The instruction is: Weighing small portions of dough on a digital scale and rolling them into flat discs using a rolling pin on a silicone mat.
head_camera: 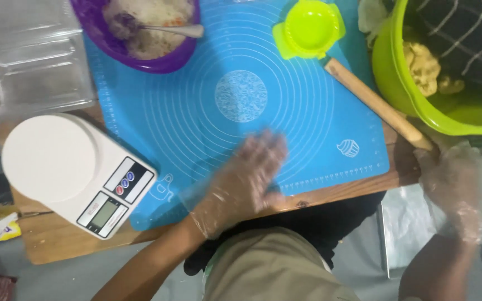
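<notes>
Left hand (244,181), gloved, fingers spread flat on near edge of blue mat (196,111), gripping nothing, perhaps to smooth it. Right hand (457,187), off mat's right corner, fingers closed around end of wooden rolling pin (377,103), lying diagonally across that corner.

Left hand (246,178) blurred — purple bowl (140,56) cut off.

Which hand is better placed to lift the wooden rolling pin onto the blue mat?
Probably the right hand: its fingers already touch the end of the long wooden rolling pin. The left hand lies flat on the blue silicone mat.
</notes>
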